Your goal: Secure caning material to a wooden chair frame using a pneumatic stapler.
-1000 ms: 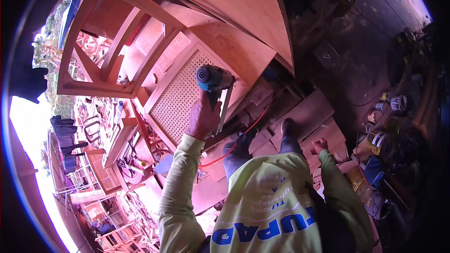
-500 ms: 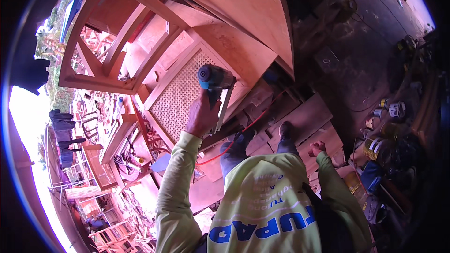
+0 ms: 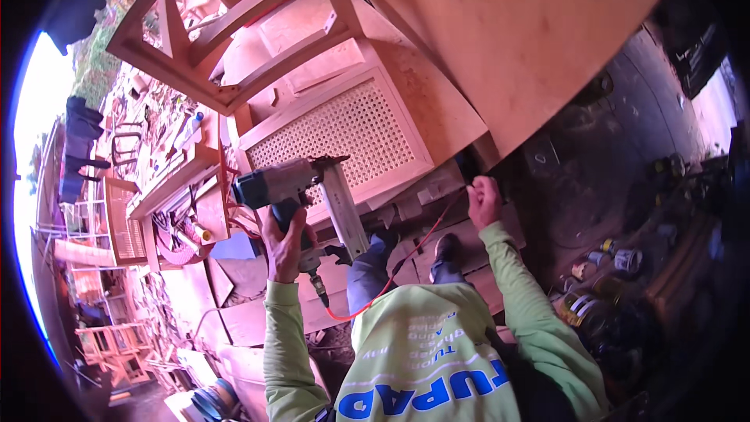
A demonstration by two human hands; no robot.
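My left hand [image 3: 283,248] is wrapped around the grip of a pneumatic nail gun [image 3: 272,183], tilted on its side with its long magazine pointing back toward me. A red air hose [image 3: 376,302] runs from the gun's fitting. Behind the gun lies a wooden frame with a woven cane panel [image 3: 340,139], partly covered by the tool. My right hand [image 3: 485,202] is held up beyond the frame's near right corner, its fingers curled together; whatever is in them, if anything, is hidden. It touches neither the panel nor the gun.
A curved wooden chair-like frame [image 3: 266,23] stands on the bench at the far left. A large plywood sheet [image 3: 531,31] leans across the far side. Cans [image 3: 627,259] crowd the right floor. Scrap wood and unfinished furniture [image 3: 117,348] fill the left.
The nail gun in my left hand has come off the cane panel, back and left, and turned sideways. My right hand has risen from my side toward the frame's right corner.
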